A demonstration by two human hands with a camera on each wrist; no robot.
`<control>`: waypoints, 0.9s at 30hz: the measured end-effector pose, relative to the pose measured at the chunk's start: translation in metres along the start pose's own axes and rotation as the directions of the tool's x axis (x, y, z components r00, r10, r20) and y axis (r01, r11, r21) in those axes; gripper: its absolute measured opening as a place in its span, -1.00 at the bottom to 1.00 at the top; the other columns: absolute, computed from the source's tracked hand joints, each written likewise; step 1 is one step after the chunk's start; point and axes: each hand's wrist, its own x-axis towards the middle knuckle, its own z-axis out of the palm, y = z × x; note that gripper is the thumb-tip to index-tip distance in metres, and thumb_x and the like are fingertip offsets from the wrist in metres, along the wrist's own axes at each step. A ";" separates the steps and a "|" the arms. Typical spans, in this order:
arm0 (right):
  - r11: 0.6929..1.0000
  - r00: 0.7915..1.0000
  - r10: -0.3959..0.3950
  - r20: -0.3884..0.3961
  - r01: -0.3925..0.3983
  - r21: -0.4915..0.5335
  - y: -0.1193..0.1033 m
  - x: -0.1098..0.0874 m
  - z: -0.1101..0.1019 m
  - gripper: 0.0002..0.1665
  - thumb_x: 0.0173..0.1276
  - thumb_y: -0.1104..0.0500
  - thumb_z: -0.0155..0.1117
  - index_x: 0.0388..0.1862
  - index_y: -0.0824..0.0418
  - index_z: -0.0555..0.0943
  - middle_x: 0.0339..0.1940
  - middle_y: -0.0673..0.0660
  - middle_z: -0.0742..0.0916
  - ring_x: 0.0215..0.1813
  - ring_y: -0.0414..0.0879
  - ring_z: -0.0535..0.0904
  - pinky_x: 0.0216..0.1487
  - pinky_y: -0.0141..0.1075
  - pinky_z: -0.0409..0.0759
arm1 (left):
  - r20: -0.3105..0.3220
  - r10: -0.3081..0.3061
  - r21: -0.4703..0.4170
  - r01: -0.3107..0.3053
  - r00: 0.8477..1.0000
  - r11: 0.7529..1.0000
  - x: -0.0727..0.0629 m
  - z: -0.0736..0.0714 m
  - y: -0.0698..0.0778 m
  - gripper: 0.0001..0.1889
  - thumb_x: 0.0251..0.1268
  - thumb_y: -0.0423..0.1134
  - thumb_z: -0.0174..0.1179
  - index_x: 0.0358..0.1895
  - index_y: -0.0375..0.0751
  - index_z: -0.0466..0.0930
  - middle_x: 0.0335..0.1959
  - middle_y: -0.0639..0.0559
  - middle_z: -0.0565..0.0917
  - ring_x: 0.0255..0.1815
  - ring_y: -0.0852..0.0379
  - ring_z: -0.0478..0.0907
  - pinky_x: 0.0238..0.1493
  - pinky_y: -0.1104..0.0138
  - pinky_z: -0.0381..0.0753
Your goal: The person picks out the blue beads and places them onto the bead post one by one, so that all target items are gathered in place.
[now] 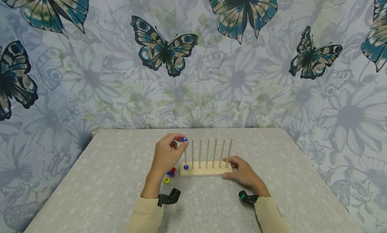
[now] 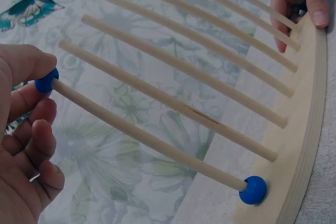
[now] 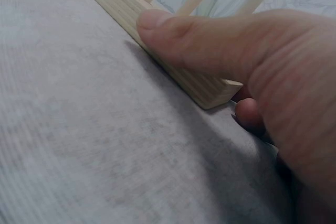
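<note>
While left grip (image 1: 169,153) pinches bead (image 2: 46,81), right (image 1: 243,172) holds base (image 1: 201,172).

Left hand (image 1: 168,153) pinches, raised; right hand (image 1: 243,173) grips, lower.

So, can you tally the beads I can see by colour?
Blue beads: 3
Red bead: 1
Purple bead: 1
Yellow bead: 1
Total: 6 in view; the left hand could be hiding more.
</note>
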 end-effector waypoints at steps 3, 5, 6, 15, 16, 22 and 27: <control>1.000 1.000 0.003 0.000 -0.003 -0.003 -0.002 -0.001 0.000 -0.24 -0.01 -0.11 0.66 0.22 -0.11 0.60 0.04 -0.05 0.64 -0.03 -0.09 0.44 0.06 -0.23 0.43 | -0.002 -0.001 0.002 0.001 1.000 1.000 -0.001 0.000 -0.001 -0.84 0.29 -0.10 0.37 -0.10 0.06 0.72 -0.21 0.09 0.67 -0.40 0.18 0.49 -0.45 0.33 0.48; 1.000 1.000 0.000 0.000 0.000 -0.008 -0.003 -0.001 0.001 -0.24 0.00 -0.11 0.66 0.23 -0.11 0.60 0.04 -0.05 0.64 -0.03 -0.09 0.44 0.07 -0.22 0.43 | -0.008 -0.002 0.005 0.002 1.000 1.000 -0.001 -0.001 0.000 -0.83 0.30 -0.09 0.36 -0.09 0.07 0.72 -0.20 0.11 0.66 -0.38 0.19 0.49 -0.43 0.33 0.49; 1.000 1.000 -0.002 0.000 0.002 -0.009 -0.003 -0.001 0.001 -0.24 0.00 -0.11 0.66 0.23 -0.10 0.60 0.04 -0.05 0.64 -0.03 -0.10 0.44 0.07 -0.22 0.43 | -0.010 -0.004 0.006 0.004 1.000 1.000 -0.001 -0.001 0.000 -0.83 0.31 -0.08 0.35 -0.08 0.06 0.72 -0.19 0.11 0.66 -0.37 0.18 0.49 -0.42 0.32 0.50; 1.000 1.000 -0.015 0.002 0.015 -0.018 0.000 0.001 0.003 -0.24 0.00 -0.12 0.66 0.22 -0.11 0.60 0.04 -0.06 0.64 -0.04 -0.10 0.44 0.07 -0.22 0.42 | -0.042 -0.003 0.017 0.004 0.999 1.000 -0.001 -0.006 -0.001 -0.84 0.33 -0.07 0.33 -0.10 0.06 0.72 -0.22 0.14 0.65 -0.38 0.20 0.49 -0.42 0.33 0.49; 1.000 1.000 -0.018 0.001 0.018 -0.012 0.000 0.002 0.003 -0.24 0.00 -0.11 0.66 0.22 -0.11 0.60 0.04 -0.05 0.64 -0.04 -0.10 0.44 0.07 -0.22 0.42 | -0.046 0.000 0.015 0.000 0.999 1.000 -0.001 -0.006 -0.001 -0.85 0.33 -0.07 0.33 -0.10 0.06 0.72 -0.23 0.14 0.65 -0.39 0.20 0.49 -0.42 0.33 0.49; 1.000 1.000 -0.019 0.005 0.019 0.010 0.000 0.002 0.003 -0.25 0.02 -0.10 0.65 0.23 -0.08 0.60 0.06 -0.01 0.64 -0.03 -0.09 0.44 0.04 -0.26 0.42 | -0.064 0.001 -0.009 -0.002 0.998 1.000 0.001 -0.010 0.002 -0.84 0.34 -0.06 0.32 -0.08 0.06 0.71 -0.25 0.14 0.64 -0.38 0.20 0.49 -0.43 0.35 0.46; 1.000 1.000 -0.006 0.008 0.006 0.008 -0.003 0.000 -0.001 -0.24 0.04 -0.11 0.63 0.25 -0.07 0.59 0.07 0.00 0.64 -0.02 -0.08 0.44 0.05 -0.22 0.43 | -0.084 -0.022 -0.059 0.017 0.996 0.998 0.003 -0.015 0.005 -0.80 0.36 -0.05 0.30 -0.03 0.07 0.70 -0.27 0.14 0.63 -0.39 0.17 0.51 -0.43 0.37 0.46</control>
